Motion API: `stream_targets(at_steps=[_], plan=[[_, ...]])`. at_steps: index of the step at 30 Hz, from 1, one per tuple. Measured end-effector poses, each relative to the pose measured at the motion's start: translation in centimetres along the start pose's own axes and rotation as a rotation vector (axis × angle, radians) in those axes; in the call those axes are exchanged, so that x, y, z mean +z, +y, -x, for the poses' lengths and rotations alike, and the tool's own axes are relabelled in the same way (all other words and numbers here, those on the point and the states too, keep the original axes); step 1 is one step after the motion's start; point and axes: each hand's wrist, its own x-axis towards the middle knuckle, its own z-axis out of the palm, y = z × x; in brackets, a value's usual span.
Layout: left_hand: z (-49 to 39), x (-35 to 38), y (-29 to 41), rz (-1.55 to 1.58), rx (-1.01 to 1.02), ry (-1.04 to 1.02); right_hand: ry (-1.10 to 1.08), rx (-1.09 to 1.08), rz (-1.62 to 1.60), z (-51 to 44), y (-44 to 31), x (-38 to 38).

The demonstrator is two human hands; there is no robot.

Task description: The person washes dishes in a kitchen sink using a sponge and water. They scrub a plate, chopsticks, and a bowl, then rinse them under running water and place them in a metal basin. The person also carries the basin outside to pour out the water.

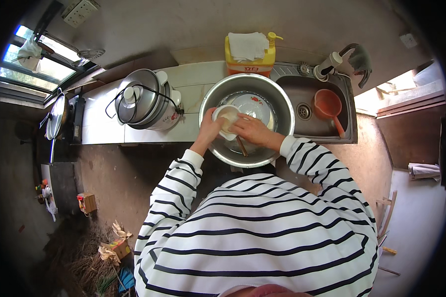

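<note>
A large metal basin [208, 92] stands on the counter in front of me, partly over the sink's left edge, with water in it. My left hand [210, 128] grips the rim of a white bowl [228, 111] held tilted over the basin. My right hand [253, 129] is at the bowl's right side, its fingers reaching into the opening; whether they hold a cloth there I cannot tell. A white plate with a red flower pattern [252, 105] lies in the water behind the hands. Brown chopsticks or a similar utensil [241, 146] show below the bowl.
Right of the basin is a steel sink [293, 124] holding an orange dipper [327, 104], with a faucet [329, 65] behind. A yellow pump jug [271, 55] with a white cloth [248, 45] stands behind the basin. A rice cooker [160, 118] with a cord is on the left.
</note>
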Motion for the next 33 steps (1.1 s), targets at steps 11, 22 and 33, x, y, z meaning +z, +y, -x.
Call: stream_targets(at_steps=[11,22,33], plan=[[0.1,1.2,-0.6,-0.026,0.136,0.17,-0.078,0.437,-0.233,1.3,0.6,1.1],[0.1,1.3,-0.4,0.263,0.09,0.145,0.002,0.253,-0.164,0.7,0.2,0.0],[0.7,1.6,1.1,0.099,0.089,0.099,0.017,0.059,-0.03,1.1,1.2,-0.1]])
